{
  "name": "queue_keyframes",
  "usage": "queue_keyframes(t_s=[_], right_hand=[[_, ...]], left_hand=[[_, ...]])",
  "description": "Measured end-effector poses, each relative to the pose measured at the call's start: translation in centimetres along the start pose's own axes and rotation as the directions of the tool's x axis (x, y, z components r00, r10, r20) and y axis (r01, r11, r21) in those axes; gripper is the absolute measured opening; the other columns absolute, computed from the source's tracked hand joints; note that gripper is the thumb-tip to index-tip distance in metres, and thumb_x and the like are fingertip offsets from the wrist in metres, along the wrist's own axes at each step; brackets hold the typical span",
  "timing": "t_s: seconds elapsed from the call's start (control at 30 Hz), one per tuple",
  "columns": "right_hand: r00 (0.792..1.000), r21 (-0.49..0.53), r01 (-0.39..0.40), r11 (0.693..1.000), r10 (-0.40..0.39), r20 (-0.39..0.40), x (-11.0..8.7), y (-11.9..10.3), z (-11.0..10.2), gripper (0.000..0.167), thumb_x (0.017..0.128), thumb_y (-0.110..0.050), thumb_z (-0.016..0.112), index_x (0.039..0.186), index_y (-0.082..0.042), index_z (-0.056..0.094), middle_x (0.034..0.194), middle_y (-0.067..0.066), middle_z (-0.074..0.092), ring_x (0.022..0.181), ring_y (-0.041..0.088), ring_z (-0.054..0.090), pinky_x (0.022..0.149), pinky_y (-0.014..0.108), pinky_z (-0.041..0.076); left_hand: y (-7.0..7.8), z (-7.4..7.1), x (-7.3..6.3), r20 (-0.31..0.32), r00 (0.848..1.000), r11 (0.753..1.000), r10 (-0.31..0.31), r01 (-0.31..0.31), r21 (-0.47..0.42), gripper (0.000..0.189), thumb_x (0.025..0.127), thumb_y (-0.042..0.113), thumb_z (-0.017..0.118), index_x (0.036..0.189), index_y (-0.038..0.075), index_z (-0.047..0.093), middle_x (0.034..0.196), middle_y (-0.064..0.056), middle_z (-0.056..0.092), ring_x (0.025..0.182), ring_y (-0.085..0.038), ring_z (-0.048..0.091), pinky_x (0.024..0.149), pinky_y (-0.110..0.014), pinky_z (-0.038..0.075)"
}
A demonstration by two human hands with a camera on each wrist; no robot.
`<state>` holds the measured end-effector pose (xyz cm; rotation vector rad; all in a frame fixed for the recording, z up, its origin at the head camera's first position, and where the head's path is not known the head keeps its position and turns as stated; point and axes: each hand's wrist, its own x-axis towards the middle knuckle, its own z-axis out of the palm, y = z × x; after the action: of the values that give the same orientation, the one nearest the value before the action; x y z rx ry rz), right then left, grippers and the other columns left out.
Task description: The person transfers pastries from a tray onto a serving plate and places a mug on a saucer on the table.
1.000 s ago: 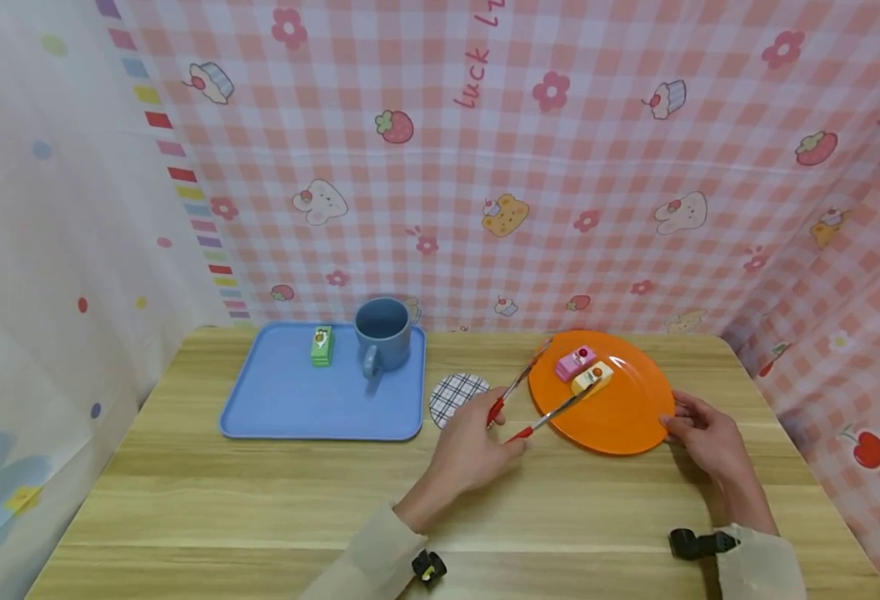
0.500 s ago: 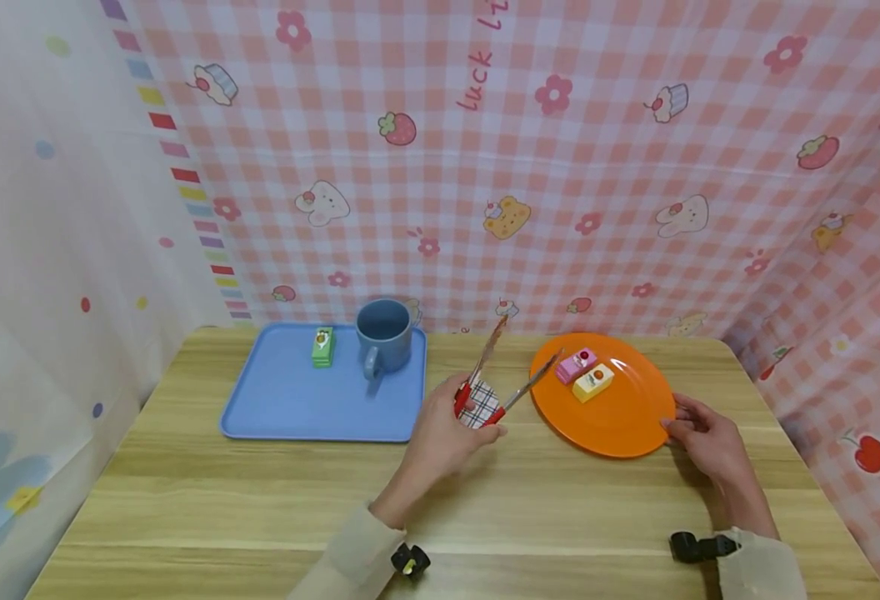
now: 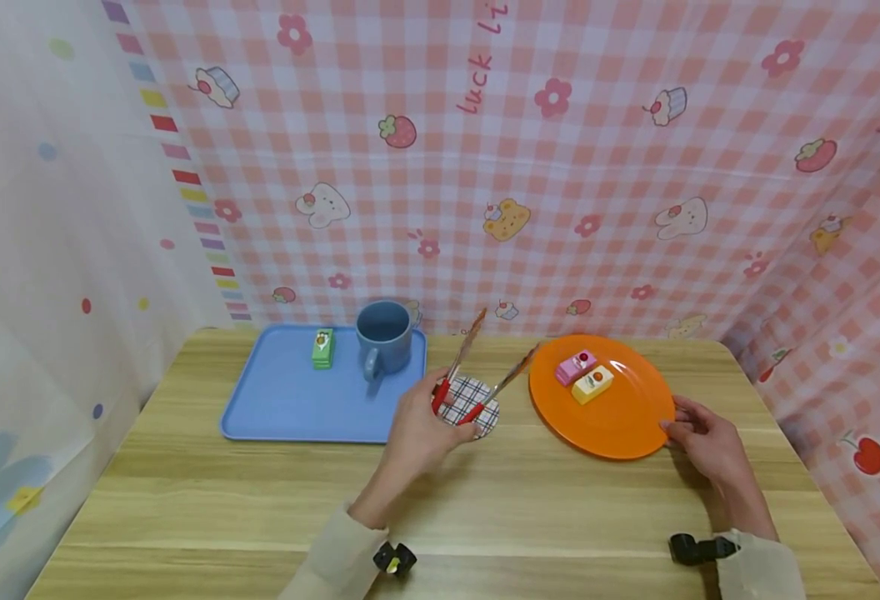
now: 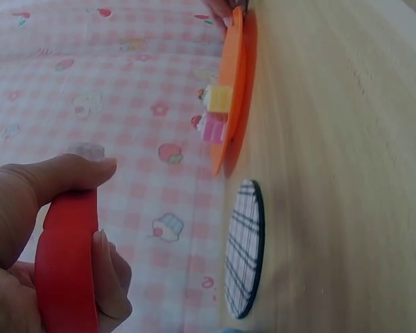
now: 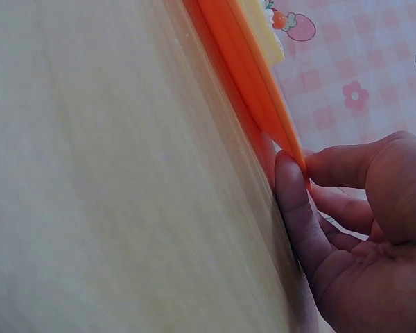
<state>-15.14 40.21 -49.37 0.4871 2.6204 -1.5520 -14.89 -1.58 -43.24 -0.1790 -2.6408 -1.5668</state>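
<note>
In the head view my left hand (image 3: 421, 429) grips red-handled metal tongs (image 3: 447, 382), whose two arms are spread with nothing between the tips. The tongs hang over a round plaid coaster (image 3: 477, 408). My right hand (image 3: 710, 442) pinches the right rim of an orange plate (image 3: 627, 425), thumb on one side and fingers on the other, as the right wrist view shows. On that plate a pink toy cake (image 3: 576, 367) sits beside a yellow toy cake (image 3: 593, 383). The left wrist view shows the red handle (image 4: 68, 260) between thumb and fingers.
A blue tray (image 3: 297, 412) at the left bears a green toy cake (image 3: 323, 348) and a blue-grey mug (image 3: 384, 337) with its handle toward me. A pink checked cloth (image 3: 440, 167) hangs behind the wooden table (image 3: 530, 517).
My left hand has moved left with the tongs, away from the plate and over the coaster. Both cakes stay on the plate, and my right hand keeps its hold on the rim.
</note>
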Motion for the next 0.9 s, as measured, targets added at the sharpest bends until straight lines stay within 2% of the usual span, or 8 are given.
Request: queue_keyframes(t_s=[0.17, 0.43, 0.67, 0.9], right_hand=[[1.0, -0.003, -0.004, 1.0, 0.004, 0.001, -0.1, -0.1, 0.0, 0.064, 0.102, -0.019, 0.062, 0.157, -0.001, 0.035, 0.126, 0.013, 0.058, 0.086, -0.004, 0.061, 0.077, 0.019, 0.059], [1.0, -0.007, -0.012, 1.0, 0.012, 0.004, 0.0, -0.1, 0.0, 0.064, 0.103, -0.02, 0.062, 0.158, -0.002, 0.035, 0.13, 0.015, 0.056, 0.086, -0.003, 0.061, 0.077, 0.018, 0.058], [1.0, 0.006, -0.008, 1.0, 0.008, 0.011, 0.0, 0.0, 0.0, 0.064, 0.103, -0.019, 0.062, 0.158, -0.001, 0.034, 0.129, 0.014, 0.056, 0.087, -0.003, 0.061, 0.078, 0.019, 0.058], [1.0, 0.009, -0.002, 1.0, 0.002, 0.012, -0.2, -0.1, 0.0, 0.064, 0.103, -0.018, 0.062, 0.158, -0.001, 0.034, 0.125, 0.011, 0.056, 0.087, -0.003, 0.061, 0.078, 0.019, 0.059]], left_hand=[[-0.2, -0.8, 0.1, -0.007, 1.0, 1.0, -0.005, 0.005, 0.017, 0.081, 0.066, 0.012, 0.092, 0.139, 0.007, 0.057, 0.109, -0.015, 0.07, 0.099, -0.031, 0.065, 0.082, -0.04, 0.054], [-0.1, -2.2, 0.0, 0.0, 0.998, 0.997, -0.069, 0.069, -0.02, 0.087, 0.072, 0.015, 0.092, 0.148, 0.008, 0.049, 0.108, -0.015, 0.069, 0.067, -0.014, 0.056, 0.063, -0.029, 0.049], [-0.2, -3.4, -0.2, -0.018, 0.999, 0.999, -0.05, 0.05, -0.022, 0.08, 0.076, 0.023, 0.091, 0.143, 0.007, 0.051, 0.101, -0.011, 0.067, 0.069, -0.017, 0.055, 0.059, -0.03, 0.048], [-0.5, -4.4, -0.2, -0.063, 0.997, 0.999, -0.042, 0.043, 0.006, 0.08, 0.077, 0.024, 0.091, 0.144, 0.006, 0.051, 0.102, -0.013, 0.067, 0.075, -0.021, 0.056, 0.062, -0.03, 0.049]])
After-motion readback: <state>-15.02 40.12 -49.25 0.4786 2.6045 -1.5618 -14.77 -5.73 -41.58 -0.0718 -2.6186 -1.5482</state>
